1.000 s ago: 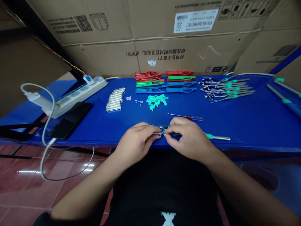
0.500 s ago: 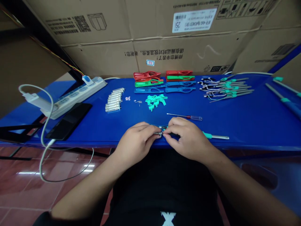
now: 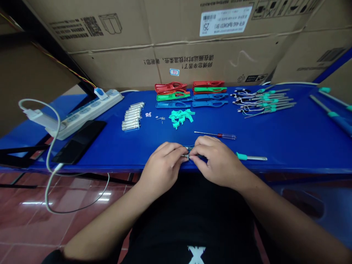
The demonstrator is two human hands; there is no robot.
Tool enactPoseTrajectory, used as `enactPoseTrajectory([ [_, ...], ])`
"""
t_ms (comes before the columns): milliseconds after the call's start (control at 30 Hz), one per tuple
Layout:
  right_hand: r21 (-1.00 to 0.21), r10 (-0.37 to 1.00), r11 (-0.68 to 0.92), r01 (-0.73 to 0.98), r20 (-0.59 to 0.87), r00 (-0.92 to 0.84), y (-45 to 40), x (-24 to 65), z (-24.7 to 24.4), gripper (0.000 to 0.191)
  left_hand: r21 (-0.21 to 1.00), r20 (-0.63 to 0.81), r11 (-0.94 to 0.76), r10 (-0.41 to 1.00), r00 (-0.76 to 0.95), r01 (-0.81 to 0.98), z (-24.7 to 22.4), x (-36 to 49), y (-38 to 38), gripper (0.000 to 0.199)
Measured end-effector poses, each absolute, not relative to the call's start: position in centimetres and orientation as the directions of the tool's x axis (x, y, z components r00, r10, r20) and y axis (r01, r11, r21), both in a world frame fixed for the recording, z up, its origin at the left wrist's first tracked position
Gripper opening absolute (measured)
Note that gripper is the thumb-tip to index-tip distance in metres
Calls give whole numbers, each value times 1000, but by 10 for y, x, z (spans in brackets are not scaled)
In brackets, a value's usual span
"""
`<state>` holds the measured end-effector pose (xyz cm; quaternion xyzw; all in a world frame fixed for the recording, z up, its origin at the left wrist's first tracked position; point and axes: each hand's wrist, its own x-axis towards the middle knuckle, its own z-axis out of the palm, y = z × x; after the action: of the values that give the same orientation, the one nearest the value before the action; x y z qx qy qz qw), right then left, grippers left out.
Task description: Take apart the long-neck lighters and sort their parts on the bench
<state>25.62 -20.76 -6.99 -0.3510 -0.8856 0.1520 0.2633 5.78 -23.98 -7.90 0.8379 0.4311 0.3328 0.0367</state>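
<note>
The left hand (image 3: 162, 168) and right hand (image 3: 220, 163) grip a small blue plastic part (image 3: 191, 148) between clenched fingers (image 3: 178, 151), at the near edge of the blue table (image 3: 275, 146), below a precision screwdriver (image 3: 214, 135).

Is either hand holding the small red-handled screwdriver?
No, the screwdriver lies on the blue tabletop, apart from the left hand and right hand, which both pinch a small metal piece.
</note>
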Motion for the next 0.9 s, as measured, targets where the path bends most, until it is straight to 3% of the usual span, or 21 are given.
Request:
enactPoseTrajectory([
  [133, -470, 708, 702, 535, 377, -597, -208, 256, -71, 14, 356, 488, -586, 781, 390, 728, -76, 57, -240, 8],
  [300, -484, 714, 698, 528, 413, -565, -209, 256, -72, 11, 383, 423, -543, 822, 380, 748, -70, 50, -238, 25],
  [467, -503, 734, 677, 537, 412, -540, -208, 255, -73, 9, 381, 384, -526, 838, 388, 760, -69, 46, -237, 15],
  [900, -473, 695, 716, 514, 411, -590, -204, 255, -71, 15, 349, 500, -616, 760, 415, 707, -73, 52, -233, 12],
])
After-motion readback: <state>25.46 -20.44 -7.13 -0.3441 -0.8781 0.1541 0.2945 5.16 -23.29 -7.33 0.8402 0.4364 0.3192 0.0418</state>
